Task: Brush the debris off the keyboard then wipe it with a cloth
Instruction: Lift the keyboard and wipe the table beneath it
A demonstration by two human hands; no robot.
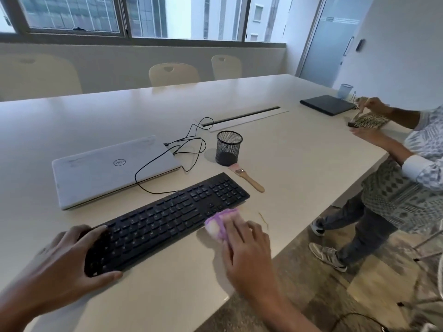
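Note:
A black keyboard [167,216] lies at an angle on the white table [299,152]. My left hand [64,262] grips its near left end, thumb along the front edge and fingers over the top. My right hand [247,250] presses a purple and white cloth [219,224] with straight fingers against the keyboard's front edge, right of its middle. The cloth and fingers look blurred. A wooden-handled brush [248,179] with pink bristles lies on the table just beyond the keyboard's right end.
A shut white laptop [112,168] with a black cable [167,161] sits behind the keyboard. A black mesh cup [228,147] stands by the brush. At the right table edge another person [402,178] brushes a second keyboard [368,121], near a dark laptop [327,104].

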